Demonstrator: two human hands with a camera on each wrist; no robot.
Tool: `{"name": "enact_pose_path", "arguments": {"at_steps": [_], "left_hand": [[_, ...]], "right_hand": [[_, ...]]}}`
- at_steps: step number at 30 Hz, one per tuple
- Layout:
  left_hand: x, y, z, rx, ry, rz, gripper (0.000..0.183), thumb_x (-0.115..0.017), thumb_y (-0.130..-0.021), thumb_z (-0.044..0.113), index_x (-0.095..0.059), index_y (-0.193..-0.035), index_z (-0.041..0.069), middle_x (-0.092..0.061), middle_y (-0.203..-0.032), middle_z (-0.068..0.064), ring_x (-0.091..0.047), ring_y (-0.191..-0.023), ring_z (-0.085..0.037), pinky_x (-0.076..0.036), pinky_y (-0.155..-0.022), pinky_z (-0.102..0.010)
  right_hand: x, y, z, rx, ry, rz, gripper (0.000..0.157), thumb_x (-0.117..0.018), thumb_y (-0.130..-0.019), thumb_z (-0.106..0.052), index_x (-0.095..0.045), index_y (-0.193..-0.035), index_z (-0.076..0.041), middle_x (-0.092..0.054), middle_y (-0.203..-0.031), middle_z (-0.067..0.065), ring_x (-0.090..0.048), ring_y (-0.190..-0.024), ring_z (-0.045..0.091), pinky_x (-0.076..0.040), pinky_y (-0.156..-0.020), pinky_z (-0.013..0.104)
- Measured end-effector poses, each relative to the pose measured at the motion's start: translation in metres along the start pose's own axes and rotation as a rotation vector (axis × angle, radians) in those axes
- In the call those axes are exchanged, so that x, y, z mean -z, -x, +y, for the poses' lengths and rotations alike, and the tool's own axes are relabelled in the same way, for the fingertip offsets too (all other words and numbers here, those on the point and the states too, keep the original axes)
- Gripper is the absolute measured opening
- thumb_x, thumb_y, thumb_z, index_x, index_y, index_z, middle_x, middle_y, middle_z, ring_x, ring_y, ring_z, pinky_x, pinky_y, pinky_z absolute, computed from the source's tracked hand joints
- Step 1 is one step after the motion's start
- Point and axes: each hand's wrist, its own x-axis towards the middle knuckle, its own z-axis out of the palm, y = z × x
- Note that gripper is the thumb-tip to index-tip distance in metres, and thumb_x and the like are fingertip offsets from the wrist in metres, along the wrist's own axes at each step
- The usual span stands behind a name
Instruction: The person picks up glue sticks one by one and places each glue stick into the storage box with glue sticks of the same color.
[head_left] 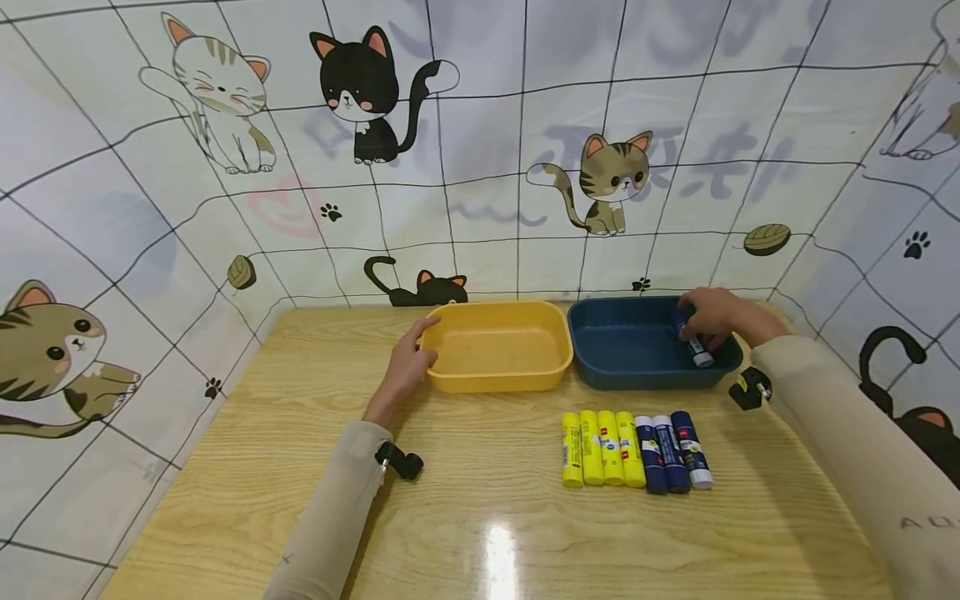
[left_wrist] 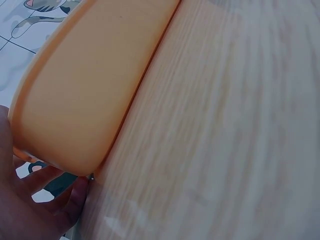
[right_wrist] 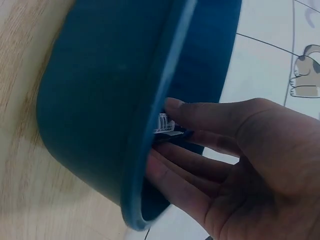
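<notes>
Now, near surface's point(head_left: 262, 467) far edge, our right grip point(head_left: 716, 315) pinches glue stick point(head_left: 699, 351) in blue bin point(head_left: 630, 375); left grip point(head_left: 406, 367) wide against yellow bin point(head_left: 495, 380); slackening risks drop.

Glue-stick row point(head_left: 632, 450) before right tray point(head_left: 626, 342), left tray point(head_left: 498, 346) beside it.

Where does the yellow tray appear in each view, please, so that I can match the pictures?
Head: the yellow tray sits near the centre, the left hand touching its left end.
Left wrist: upper left, looking orange.
Right wrist: not in it.
Shared landmark: the wooden table, visible in all three views.
</notes>
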Motion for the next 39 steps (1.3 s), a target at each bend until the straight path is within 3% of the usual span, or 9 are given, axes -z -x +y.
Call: {"name": "enact_pose_path", "arguments": {"at_steps": [8,18,28,34,39], "left_hand": [[0.0,0.001,0.0,-0.016,0.006,0.003,0.075,-0.05,-0.082,0.002,-0.049,-0.153,0.024,-0.043,-0.159,-0.014,-0.06,-0.104,-0.034,-0.039,-0.052,-0.026],[0.0,0.001,0.0,-0.033,0.016,0.008,0.074,-0.05,-0.082,0.003,-0.049,-0.153,0.024,-0.044,-0.159,-0.013,-0.06,-0.105,-0.034,-0.04,-0.052,-0.027],[0.0,0.003,0.001,-0.042,0.01,0.011,0.074,-0.05,-0.082,0.002,-0.05,-0.153,0.022,-0.045,-0.159,-0.012,-0.057,-0.103,-0.032,-0.042,-0.067,-0.029],[-0.002,0.002,0.0,-0.037,0.005,0.019,0.074,-0.051,-0.082,0.003,-0.051,-0.152,0.023,-0.047,-0.157,-0.01,-0.055,-0.106,-0.032,-0.043,-0.068,-0.029],[-0.001,0.002,-0.001,-0.033,0.012,0.013,0.072,-0.05,-0.083,0.004,-0.05,-0.153,0.023,-0.045,-0.158,-0.011,-0.055,-0.11,-0.034,-0.042,-0.061,-0.027]], "right_hand": [[-0.007,-0.006,-0.001,-0.026,0.024,-0.011,0.065,-0.066,-0.095,-0.007,-0.035,-0.145,0.02,-0.061,-0.115,0.039,-0.073,-0.082,0.029,-0.062,-0.067,0.039],[-0.015,-0.014,-0.002,-0.062,0.057,-0.014,0.06,-0.065,-0.094,-0.003,-0.038,-0.14,0.024,-0.06,-0.116,0.04,-0.071,-0.081,0.031,-0.062,-0.067,0.038],[-0.017,-0.015,-0.007,-0.089,0.083,-0.021,0.058,-0.064,-0.094,-0.005,-0.039,-0.138,0.024,-0.06,-0.115,0.038,-0.07,-0.081,0.031,-0.062,-0.067,0.039],[-0.016,-0.011,-0.008,-0.091,0.106,-0.023,0.063,-0.068,-0.095,-0.011,-0.038,-0.139,0.023,-0.057,-0.121,0.04,-0.07,-0.082,0.032,-0.061,-0.068,0.039],[-0.015,-0.006,-0.009,-0.062,0.136,0.018,0.057,-0.069,-0.094,-0.012,-0.043,-0.133,0.02,-0.059,-0.115,0.037,-0.07,-0.078,0.029,-0.06,-0.065,0.037]]}}
